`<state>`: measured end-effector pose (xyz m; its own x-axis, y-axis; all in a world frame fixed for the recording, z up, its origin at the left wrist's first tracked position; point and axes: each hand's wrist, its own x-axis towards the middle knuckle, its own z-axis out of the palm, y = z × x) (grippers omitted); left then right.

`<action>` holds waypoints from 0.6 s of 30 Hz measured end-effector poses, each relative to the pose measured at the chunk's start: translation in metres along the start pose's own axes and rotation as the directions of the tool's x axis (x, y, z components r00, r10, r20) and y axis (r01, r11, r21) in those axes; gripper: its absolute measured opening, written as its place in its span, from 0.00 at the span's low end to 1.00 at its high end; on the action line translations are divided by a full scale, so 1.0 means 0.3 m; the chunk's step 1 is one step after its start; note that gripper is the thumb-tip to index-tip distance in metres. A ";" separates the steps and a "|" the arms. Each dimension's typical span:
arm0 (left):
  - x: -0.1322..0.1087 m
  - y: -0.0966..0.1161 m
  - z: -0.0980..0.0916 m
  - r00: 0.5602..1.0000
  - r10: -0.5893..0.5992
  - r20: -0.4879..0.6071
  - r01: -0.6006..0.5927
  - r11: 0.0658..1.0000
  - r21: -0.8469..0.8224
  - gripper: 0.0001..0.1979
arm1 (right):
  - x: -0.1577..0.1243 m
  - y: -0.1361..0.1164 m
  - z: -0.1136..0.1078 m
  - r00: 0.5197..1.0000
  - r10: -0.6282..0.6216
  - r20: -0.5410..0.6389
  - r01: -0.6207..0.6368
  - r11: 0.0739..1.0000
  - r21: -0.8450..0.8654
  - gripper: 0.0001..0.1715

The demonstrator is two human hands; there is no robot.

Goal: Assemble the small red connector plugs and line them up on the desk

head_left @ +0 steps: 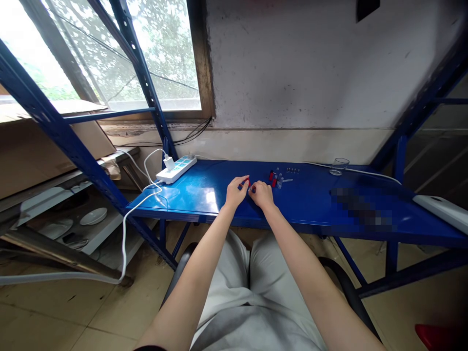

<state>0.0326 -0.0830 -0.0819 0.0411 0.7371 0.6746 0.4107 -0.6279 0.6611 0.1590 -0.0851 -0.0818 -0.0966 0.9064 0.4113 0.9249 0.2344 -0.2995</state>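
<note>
I watch both hands meet over the blue shelf, to the right of the power strip. The left hand pinches thumb and forefinger on a tiny red piece. The right hand curls its fingers against the same piece from the side away from the strip, but I cannot tell whether it truly grips or only touches. The piece sits just above the shelf, between the two sets of fingertips. I judge it very light, stiff and smooth, easy to flick away or drop, so I would take it by its sides with fingertips only, under gentle pressure. Further right of the strip stand small vials with red caps, likely fragile, then a row of dark bits, and a glass furthest from it
</note>
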 end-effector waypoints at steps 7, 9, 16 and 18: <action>0.001 -0.006 0.000 1.000 -0.007 0.007 0.007 1.000 0.014 0.12 | 0.000 0.006 0.002 0.998 0.021 -0.053 -0.018 0.998 0.054 0.10; 0.002 -0.010 0.002 1.000 -0.030 -0.006 0.030 0.999 0.011 0.11 | -0.001 0.005 0.001 0.998 0.016 -0.053 -0.012 0.998 0.068 0.10; 0.005 -0.018 0.004 0.998 -0.063 -0.008 0.063 0.998 -0.003 0.07 | -0.002 0.002 -0.003 0.999 -0.003 -0.039 0.007 0.997 0.082 0.09; 0.005 -0.022 0.006 0.997 -0.073 -0.011 0.073 0.997 0.001 0.07 | -0.001 0.005 0.001 0.999 -0.005 -0.043 0.009 0.996 0.086 0.09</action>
<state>0.0315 -0.0773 -0.0857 0.0008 0.7779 0.6284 0.4133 -0.5724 0.7081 0.1602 -0.0850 -0.0826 -0.0854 0.8892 0.4494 0.8889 0.2717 -0.3688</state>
